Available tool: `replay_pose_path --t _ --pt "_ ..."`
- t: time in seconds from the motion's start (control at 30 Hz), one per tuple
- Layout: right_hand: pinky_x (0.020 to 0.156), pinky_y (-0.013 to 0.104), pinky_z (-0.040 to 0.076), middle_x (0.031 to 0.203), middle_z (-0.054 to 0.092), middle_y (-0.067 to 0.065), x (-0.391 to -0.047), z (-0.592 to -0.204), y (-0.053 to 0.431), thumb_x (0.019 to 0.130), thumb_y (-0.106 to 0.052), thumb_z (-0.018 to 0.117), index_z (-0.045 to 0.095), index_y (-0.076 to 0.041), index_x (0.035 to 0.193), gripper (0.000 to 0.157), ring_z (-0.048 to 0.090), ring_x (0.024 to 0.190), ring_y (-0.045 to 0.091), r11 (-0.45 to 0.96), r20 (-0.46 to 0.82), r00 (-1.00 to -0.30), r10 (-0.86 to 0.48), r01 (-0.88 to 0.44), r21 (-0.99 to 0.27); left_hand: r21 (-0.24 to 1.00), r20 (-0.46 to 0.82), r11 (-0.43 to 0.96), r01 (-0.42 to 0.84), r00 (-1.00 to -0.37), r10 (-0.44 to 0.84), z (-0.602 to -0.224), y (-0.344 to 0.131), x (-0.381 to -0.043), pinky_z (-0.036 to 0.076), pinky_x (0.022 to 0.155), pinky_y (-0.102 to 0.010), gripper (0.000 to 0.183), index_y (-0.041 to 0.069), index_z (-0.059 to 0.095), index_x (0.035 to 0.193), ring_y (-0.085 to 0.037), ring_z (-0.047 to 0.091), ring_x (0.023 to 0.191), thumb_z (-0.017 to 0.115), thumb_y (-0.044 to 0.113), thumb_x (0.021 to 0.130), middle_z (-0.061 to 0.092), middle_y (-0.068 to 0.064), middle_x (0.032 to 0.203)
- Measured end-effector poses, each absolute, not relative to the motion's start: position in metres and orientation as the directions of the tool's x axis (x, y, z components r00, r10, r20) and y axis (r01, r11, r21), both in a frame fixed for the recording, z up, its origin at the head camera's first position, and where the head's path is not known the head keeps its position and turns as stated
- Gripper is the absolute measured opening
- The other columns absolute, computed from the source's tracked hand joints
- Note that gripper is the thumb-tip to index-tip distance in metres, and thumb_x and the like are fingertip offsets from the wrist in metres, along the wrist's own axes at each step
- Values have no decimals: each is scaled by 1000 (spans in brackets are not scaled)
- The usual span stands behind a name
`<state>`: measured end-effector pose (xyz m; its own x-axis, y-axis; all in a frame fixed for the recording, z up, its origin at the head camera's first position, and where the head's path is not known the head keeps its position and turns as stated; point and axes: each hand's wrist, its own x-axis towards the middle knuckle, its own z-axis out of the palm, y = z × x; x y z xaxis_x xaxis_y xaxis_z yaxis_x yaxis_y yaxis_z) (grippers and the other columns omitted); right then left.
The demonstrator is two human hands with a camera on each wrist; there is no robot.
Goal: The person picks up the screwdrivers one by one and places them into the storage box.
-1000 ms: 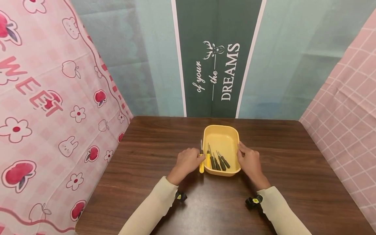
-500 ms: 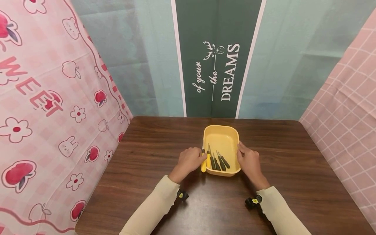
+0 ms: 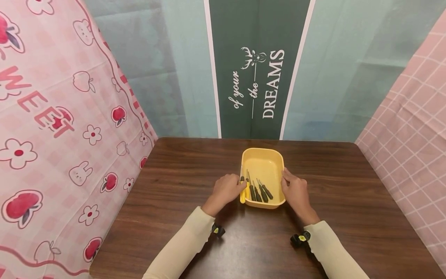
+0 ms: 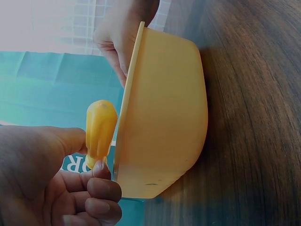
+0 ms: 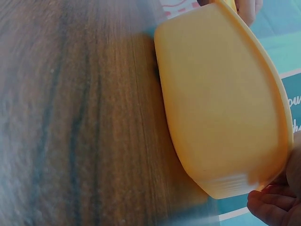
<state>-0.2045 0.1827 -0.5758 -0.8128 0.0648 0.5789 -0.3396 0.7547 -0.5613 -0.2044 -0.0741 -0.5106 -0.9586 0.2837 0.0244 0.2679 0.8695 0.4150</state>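
Observation:
My left hand [image 3: 226,188] pinches a screwdriver [image 3: 242,196] with a yellow handle and black collar, its shaft pointing toward the far side. It is at the left rim of a yellow plastic basin [image 3: 263,155]. In the left wrist view the handle [image 4: 100,129] is between thumb and fingers, beside the basin's rim. My right hand [image 3: 297,192] grips the basin's right rim; the right wrist view shows its fingers [image 5: 270,205] at the outer wall. Inside the basin lie another yellow-handled screwdriver [image 3: 248,190] and several dark-handled screwdrivers [image 3: 263,194], side by side toward the near left.
The basin stands on a dark wood-grain table [image 3: 188,162]. Behind it hangs a green and teal cloth [image 3: 258,23] with lettering. Pink patterned cloths hang at the left [image 3: 62,155] and right [image 3: 407,116]. Each wrist wears a black strap-on device [image 3: 218,230].
My left hand has moved slightly right with the yellow screwdriver, from just outside the basin to its left rim. The right hand and the basin have stayed in place.

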Motion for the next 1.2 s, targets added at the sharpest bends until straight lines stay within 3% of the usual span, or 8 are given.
replay_pose_path --t 0.23,0.43,0.5,0.6,0.67,0.97,1.1,1.2 --pt "48 34 43 119 67 23 -205 -576 181 89 4 66 71 9 113 25 66 62 28 767 584 -809 62 -336 -546 426 30 862 276 -956 291 -513 -75 -206 29 45 -28 48 18 42 58 -11 34 47 58 39 97 32 7 51" --pt "51 37 47 119 67 23 -205 -577 182 89 4 67 71 9 113 25 71 72 31 771 587 -807 62 -335 -542 452 22 848 277 -954 300 -514 -71 -208 28 44 -27 49 17 43 57 -10 34 46 57 39 98 33 7 51" --pt "49 36 46 119 67 23 -205 -577 182 89 4 67 71 9 113 25 69 66 29 771 584 -809 63 -332 -543 453 19 846 280 -952 306 -513 -70 -208 28 44 -27 48 17 43 57 -10 33 45 57 39 98 34 7 51" --pt "45 31 40 121 67 23 -205 -577 182 90 4 67 71 9 115 26 50 48 18 770 573 -817 63 -326 -548 458 11 844 279 -951 308 -513 -68 -209 27 43 -26 48 15 45 58 -10 33 45 56 39 98 33 7 50" --pt "43 28 36 122 66 23 -205 -577 182 90 4 66 70 9 116 27 38 45 14 770 565 -822 63 -320 -552 458 9 844 278 -951 308 -512 -67 -209 27 42 -26 48 15 45 57 -9 32 44 57 38 98 32 7 49" --pt "41 27 32 123 66 23 -205 -574 182 90 4 67 70 8 118 28 28 44 10 773 554 -830 70 -306 -556 463 17 842 276 -953 303 -511 -65 -212 29 43 -26 49 18 43 55 -9 35 44 56 39 98 34 8 49" --pt "42 28 33 123 66 22 -204 -572 181 91 2 66 70 7 118 28 33 45 13 779 548 -833 71 -297 -552 458 18 846 273 -954 298 -509 -63 -213 31 44 -27 48 17 45 56 -10 38 44 57 38 98 37 7 49" --pt "45 30 37 123 67 21 -204 -572 181 91 1 67 71 7 117 27 47 49 17 788 552 -831 70 -293 -541 453 19 848 275 -954 299 -508 -61 -215 32 44 -28 48 17 45 56 -11 39 45 57 38 98 38 6 50"
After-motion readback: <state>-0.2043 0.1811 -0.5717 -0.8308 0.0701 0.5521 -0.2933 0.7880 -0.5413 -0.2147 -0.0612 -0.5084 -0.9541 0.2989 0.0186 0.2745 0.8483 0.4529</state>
